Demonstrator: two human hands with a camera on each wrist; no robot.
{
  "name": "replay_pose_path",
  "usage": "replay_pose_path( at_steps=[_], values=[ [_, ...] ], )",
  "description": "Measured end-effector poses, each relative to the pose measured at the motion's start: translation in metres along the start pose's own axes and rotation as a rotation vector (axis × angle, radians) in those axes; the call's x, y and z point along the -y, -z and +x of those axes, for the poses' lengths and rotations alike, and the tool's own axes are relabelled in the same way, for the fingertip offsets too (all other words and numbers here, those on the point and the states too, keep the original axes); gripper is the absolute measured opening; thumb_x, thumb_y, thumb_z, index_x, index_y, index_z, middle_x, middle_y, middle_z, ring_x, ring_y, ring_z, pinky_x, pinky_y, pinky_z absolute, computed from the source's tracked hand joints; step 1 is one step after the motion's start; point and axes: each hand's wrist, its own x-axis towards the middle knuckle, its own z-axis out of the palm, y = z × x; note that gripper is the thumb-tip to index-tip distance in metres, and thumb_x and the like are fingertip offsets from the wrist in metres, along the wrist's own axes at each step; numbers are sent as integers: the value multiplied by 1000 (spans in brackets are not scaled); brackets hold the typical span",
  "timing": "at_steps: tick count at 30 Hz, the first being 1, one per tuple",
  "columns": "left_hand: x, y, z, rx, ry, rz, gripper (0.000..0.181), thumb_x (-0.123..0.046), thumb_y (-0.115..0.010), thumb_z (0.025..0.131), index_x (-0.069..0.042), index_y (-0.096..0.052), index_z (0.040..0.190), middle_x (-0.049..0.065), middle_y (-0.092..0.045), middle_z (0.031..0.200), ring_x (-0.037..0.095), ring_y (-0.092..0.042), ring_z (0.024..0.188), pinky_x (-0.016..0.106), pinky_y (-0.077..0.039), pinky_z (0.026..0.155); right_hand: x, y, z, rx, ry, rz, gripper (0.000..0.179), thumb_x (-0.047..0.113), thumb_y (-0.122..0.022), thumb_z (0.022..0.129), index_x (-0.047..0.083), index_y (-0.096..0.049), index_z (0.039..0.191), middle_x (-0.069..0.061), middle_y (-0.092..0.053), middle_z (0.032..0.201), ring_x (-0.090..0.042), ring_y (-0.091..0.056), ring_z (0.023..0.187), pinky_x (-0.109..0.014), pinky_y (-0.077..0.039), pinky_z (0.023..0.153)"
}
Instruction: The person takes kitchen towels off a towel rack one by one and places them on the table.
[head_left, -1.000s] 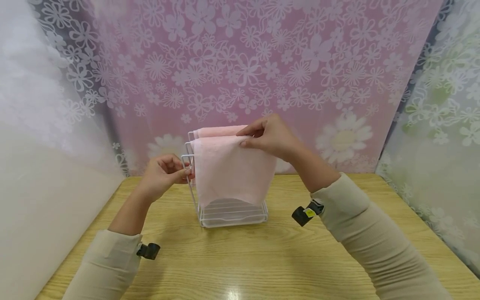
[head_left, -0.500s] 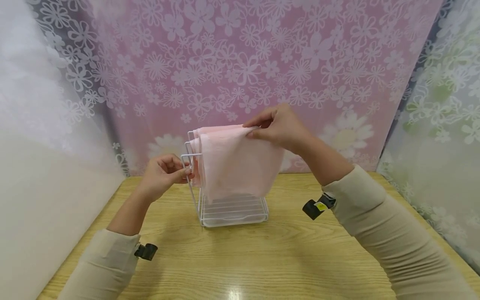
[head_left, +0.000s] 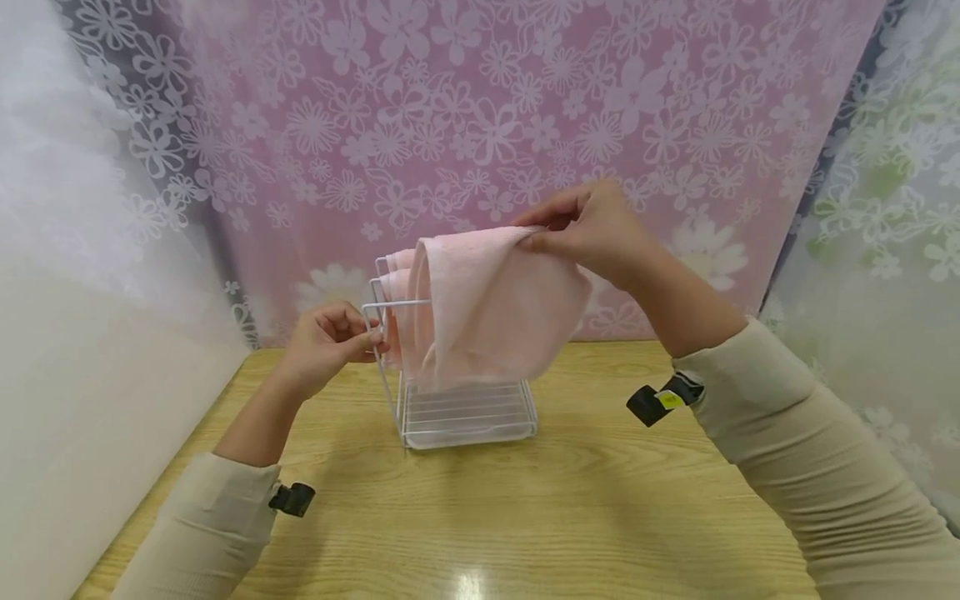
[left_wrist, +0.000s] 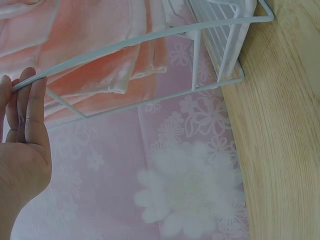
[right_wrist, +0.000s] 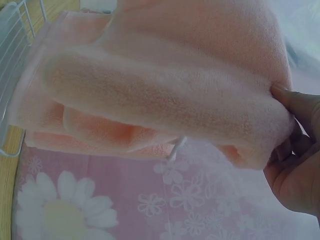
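Observation:
In the head view my right hand [head_left: 600, 233] pinches the top fold of a pale pink towel [head_left: 525, 300] between thumb and fingers. The towel drapes down over the front part of a white wire rack [head_left: 381, 392], its fold raised above the rack's front bar. Farther back, more pink towels [head_left: 399, 262] hang over the other bars. My left hand [head_left: 326, 348] grips the rack's left side wire; in the left wrist view its fingers and thumb are around that wire. The right wrist view shows the thick fluffy fold [right_wrist: 150, 92] at my right fingertips.
The rack has a slatted base with a translucent tray [head_left: 465, 437] under it, standing on a wood-grain table [head_left: 480, 517]. A pink flowered curtain [head_left: 465, 125] closes off the back, with pale panels at both sides. Black bands with small devices sit on both sleeves.
My right hand has moved up and to the right, raising the towel off the front part of the rack and uncovering more of the base. My left hand has stayed on the side wire.

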Motion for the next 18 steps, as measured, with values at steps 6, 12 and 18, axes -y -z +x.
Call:
replay_pose_path(
  at_steps=[6,12,18],
  values=[
    [0,0,-1,3,12,-3,13,4,-69,89,2,-59,80,5,-66,87,19,-71,74,39,-60,70,-7,3,-2,-44,-1,44,21,18,-83,81,10,-79,99,-4,-73,91,-20,-58,83,-22,-50,61],
    [0,1,-2,-7,9,-1,14,8,-67,88,1,-58,80,3,-66,87,20,-72,75,39,-60,69,-13,5,-4,-72,1,84,23,18,-81,82,7,-78,102,-5,-72,95,-22,-58,84,-22,-53,62],
    [-1,0,0,5,4,0,13,8,-66,89,2,-58,80,1,-65,87,20,-71,74,40,-60,70,-16,14,-7,-111,-20,93,25,19,-81,82,7,-77,104,-3,-72,95,-20,-58,84,-19,-52,63]
  ],
)
